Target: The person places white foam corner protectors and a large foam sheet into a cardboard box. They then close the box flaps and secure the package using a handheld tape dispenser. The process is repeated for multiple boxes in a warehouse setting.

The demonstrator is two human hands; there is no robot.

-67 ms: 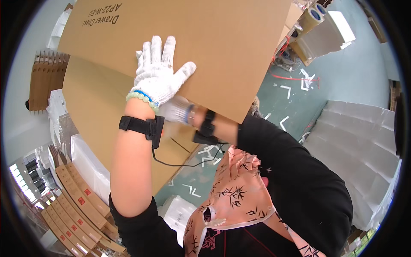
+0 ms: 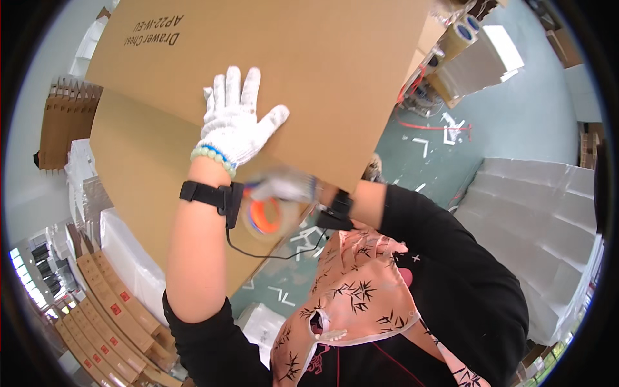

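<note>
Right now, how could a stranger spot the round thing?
Find the left hand flat on the big cardboard box. Lower in view is the blurred right hand. The round thing there, unlike the white glove, has an orange centre.

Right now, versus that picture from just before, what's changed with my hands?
Your right hand has moved rightward and back toward you, and a blurred, orange-centred roll now shows more fully just below it; the blur hides whether it is gripped. Your left hand still lies flat and spread on the cardboard box.
</note>
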